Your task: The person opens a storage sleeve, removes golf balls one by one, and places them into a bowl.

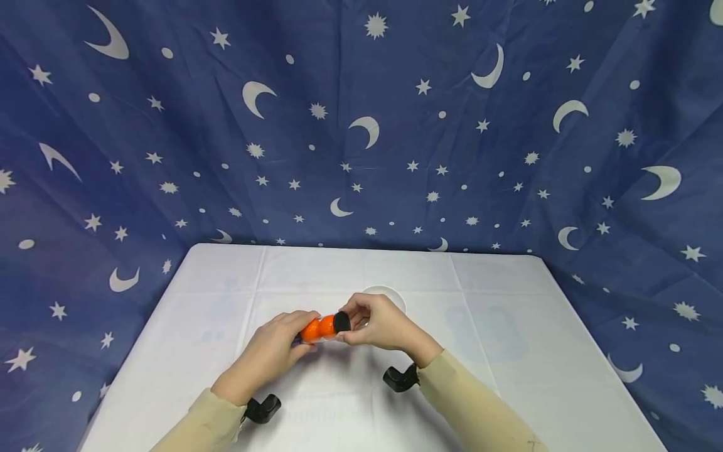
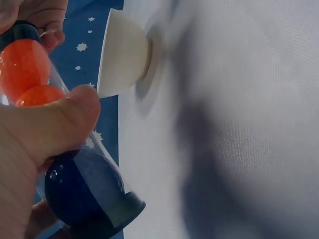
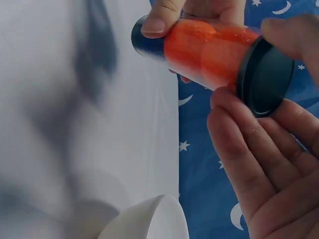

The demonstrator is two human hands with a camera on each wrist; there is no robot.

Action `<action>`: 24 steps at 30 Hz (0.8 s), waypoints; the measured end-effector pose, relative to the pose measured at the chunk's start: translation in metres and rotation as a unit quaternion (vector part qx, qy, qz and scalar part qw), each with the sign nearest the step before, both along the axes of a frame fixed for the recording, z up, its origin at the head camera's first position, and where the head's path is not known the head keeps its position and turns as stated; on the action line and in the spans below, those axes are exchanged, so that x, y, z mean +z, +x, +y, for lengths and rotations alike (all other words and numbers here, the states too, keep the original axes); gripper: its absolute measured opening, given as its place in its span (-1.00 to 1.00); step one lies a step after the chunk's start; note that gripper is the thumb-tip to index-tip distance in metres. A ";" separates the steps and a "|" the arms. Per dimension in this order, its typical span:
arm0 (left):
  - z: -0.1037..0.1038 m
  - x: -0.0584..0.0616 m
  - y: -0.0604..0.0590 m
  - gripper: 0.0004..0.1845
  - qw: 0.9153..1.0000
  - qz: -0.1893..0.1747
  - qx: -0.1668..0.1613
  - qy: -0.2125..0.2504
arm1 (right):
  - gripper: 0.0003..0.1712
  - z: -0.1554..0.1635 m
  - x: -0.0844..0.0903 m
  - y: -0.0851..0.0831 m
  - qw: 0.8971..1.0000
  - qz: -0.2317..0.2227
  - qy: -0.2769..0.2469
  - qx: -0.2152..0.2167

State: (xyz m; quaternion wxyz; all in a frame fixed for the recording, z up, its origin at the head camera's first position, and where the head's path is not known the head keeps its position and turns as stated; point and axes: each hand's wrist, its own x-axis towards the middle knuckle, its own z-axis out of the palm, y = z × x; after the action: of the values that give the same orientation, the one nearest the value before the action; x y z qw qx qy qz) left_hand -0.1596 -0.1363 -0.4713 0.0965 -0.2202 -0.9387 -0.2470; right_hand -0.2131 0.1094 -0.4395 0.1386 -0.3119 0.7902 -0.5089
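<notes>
The left hand (image 1: 271, 351) grips the tube (image 1: 319, 328) level to steady it, while the right hand (image 1: 378, 326) pinches its cap (image 1: 341, 322); a bowl (image 1: 386, 294) sits just beyond.

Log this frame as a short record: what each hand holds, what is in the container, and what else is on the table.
held item: clear tube, lying sideways above the table
contents: two orange balls and a blue ball
left hand: grips the tube's body
right hand: fingers round the black cap at the tube's end
also present: white bowl behind the hands
surface: white tablecloth
</notes>
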 end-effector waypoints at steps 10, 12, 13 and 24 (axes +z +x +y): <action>-0.014 -0.005 -0.001 -0.36 0.998 -0.050 0.017 0.019 | -0.57 0.035 0.008 -0.011 0.994 -0.085 -0.069 -0.027; -0.016 -0.006 0.000 -0.35 0.998 -0.054 0.022 0.012 | -0.54 0.044 0.008 -0.013 0.994 -0.081 -0.068 -0.041; -0.016 -0.006 0.001 -0.35 0.998 -0.056 0.026 0.010 | -0.52 0.048 0.008 -0.013 0.994 -0.079 -0.066 -0.048; -0.020 -0.006 0.001 -0.34 0.998 -0.054 0.031 0.011 | -0.42 0.087 -0.001 -0.016 0.989 -0.068 -0.067 -0.114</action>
State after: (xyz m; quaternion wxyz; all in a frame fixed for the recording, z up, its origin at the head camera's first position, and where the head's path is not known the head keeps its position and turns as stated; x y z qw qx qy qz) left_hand -0.1591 -0.1558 -0.4778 0.0556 -0.1761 -0.9461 -0.2661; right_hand -0.2296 0.1963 -0.4402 0.1118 -0.1931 0.7734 -0.5934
